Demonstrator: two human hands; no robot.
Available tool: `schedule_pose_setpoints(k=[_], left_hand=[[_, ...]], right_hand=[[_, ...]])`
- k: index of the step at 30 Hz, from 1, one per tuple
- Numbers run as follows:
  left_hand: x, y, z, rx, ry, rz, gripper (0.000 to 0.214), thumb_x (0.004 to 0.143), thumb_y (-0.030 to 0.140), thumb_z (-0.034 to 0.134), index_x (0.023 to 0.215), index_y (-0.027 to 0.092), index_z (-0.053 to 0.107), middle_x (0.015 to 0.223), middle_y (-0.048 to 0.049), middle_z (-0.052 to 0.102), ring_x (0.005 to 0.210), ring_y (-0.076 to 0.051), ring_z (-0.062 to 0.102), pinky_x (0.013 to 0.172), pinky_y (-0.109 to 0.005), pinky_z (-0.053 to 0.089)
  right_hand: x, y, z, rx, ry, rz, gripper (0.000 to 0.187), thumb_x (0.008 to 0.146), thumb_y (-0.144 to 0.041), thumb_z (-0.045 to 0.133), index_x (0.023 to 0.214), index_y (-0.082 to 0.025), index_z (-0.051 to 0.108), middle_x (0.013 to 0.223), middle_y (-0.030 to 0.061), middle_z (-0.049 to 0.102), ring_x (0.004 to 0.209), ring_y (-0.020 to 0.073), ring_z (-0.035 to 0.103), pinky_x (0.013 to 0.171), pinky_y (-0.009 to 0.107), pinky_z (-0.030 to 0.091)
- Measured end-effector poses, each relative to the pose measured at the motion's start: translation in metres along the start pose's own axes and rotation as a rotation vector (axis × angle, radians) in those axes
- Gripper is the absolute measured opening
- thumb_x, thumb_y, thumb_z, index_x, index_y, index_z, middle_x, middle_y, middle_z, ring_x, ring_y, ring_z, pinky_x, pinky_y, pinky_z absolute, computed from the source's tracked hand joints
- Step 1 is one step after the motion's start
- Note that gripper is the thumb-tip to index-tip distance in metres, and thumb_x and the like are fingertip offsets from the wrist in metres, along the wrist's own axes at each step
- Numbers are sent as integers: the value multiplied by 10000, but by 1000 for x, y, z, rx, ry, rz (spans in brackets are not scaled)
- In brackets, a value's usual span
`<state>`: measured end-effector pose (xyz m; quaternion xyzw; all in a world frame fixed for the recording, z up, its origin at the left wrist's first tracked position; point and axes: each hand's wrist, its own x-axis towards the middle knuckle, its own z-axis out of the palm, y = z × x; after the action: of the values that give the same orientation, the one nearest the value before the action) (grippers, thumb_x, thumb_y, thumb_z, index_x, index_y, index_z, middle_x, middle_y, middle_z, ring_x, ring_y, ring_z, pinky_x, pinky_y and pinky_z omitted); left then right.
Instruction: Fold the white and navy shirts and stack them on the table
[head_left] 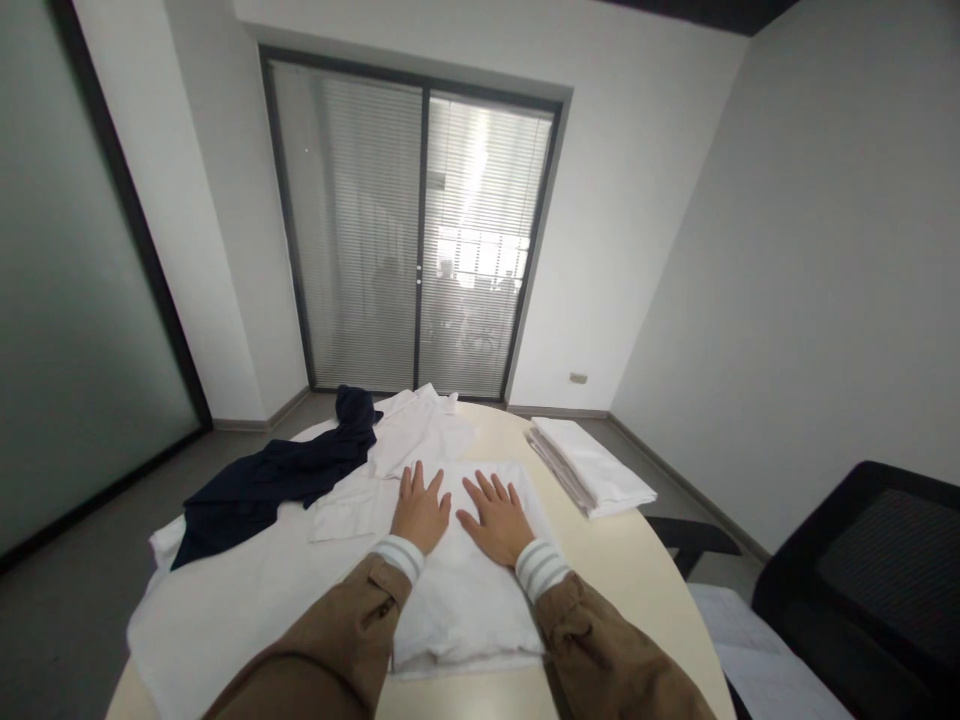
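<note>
Both hands lie on a folded white garment (465,615) on the table in front of me. My left hand (422,512) rests flat near the garment's upper left part, fingers spread. Beside it, my right hand (496,515) also presses flat on the fabric with its fingers apart. Neither hand grips anything. More white clothing (247,590) spreads loosely to the left of the folded piece. A crumpled navy garment (281,470) lies over that clothing. Whether the folded piece is a shirt, I cannot tell.
A stack of folded white clothes (596,465) sits at the right edge of the round, pale table (630,590). Right of the table stands a black mesh chair (870,570) with white cloth (757,650) on its seat. Blinds-covered glass doors (420,240) are beyond.
</note>
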<state>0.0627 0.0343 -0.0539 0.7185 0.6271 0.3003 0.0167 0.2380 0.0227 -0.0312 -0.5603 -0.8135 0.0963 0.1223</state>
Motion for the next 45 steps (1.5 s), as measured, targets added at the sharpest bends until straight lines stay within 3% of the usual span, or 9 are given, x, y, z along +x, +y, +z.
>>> schedule_pose_setpoints(k=[5, 11, 16, 20, 23, 28, 32, 38, 45], left_hand=[[9, -10, -8, -368, -1, -207, 664, 766, 207, 707, 1375, 47, 497, 1548, -272, 271, 1438, -390, 256, 1160, -474, 239], [28, -28, -27, -956, -85, -502, 763, 630, 115, 794, 1326, 95, 481, 1244, -217, 636, 1141, -315, 619, 974, -424, 477], [25, -29, -33, -1127, -242, -461, 482, 605, 146, 809, 1049, 111, 625, 928, -147, 747, 830, -288, 719, 754, -387, 567], [17, -21, -33, -1310, -209, -400, 576, 651, 273, 815, 1150, 154, 552, 929, -107, 747, 784, -246, 724, 728, -366, 569], [16, -13, -37, -1459, -136, -343, 634, 654, 336, 831, 1181, 163, 525, 971, -108, 740, 820, -245, 723, 753, -359, 566], [18, -6, -52, -1580, -93, -285, 625, 673, 347, 831, 1185, 183, 511, 1042, -104, 729, 914, -260, 712, 822, -375, 561], [17, -3, -61, -1625, -124, -276, 642, 703, 351, 813, 1238, 191, 496, 1088, -111, 722, 952, -265, 706, 856, -391, 557], [9, -13, -61, -1480, -297, -222, 810, 651, 241, 822, 1370, 191, 452, 1282, -148, 637, 1166, -307, 616, 1005, -429, 484], [0, -41, -44, -1289, -431, -169, 885, 582, 244, 852, 1378, 158, 473, 1277, -174, 637, 1198, -327, 592, 1034, -475, 451]], right_hand=[[3, 10, -3, 74, 6, -5, 618, 944, -552, 408, 1504, -299, 343, 1612, 44, 232, 1490, 296, 139, 1184, 511, 65], [0, 12, 1, 78, 72, 2, 606, 934, -480, 454, 1494, -267, 364, 1598, 68, 269, 1477, 301, 186, 1185, 521, 70], [5, 25, 0, 146, 172, 36, 657, 898, -437, 511, 1495, -210, 357, 1599, 105, 254, 1476, 304, 191, 1188, 516, 128], [12, 63, -8, 273, 351, 168, 746, 834, -388, 576, 1488, -115, 344, 1585, 167, 260, 1480, 317, 174, 1200, 508, 140], [11, 97, -14, 571, 362, 303, 883, 777, -454, 636, 1506, -103, 282, 1561, 203, 297, 1442, 312, 289, 1190, 491, 217], [-3, 115, -27, 1124, 99, 224, 829, 688, -482, 739, 1411, -198, 447, 1379, 164, 567, 1210, 299, 582, 1082, 495, 408], [-14, 100, -35, 1251, -141, 62, 626, 636, -380, 808, 1198, -173, 625, 1170, 128, 709, 1056, 326, 669, 987, 512, 482], [-19, 94, -28, 1374, 2, 78, 681, 648, -323, 774, 1286, -226, 553, 1209, 105, 697, 1077, 323, 668, 992, 507, 475], [-17, 94, -26, 1104, 78, 92, 664, 759, -347, 607, 1398, -233, 465, 1238, 90, 684, 1073, 308, 672, 925, 498, 515]])
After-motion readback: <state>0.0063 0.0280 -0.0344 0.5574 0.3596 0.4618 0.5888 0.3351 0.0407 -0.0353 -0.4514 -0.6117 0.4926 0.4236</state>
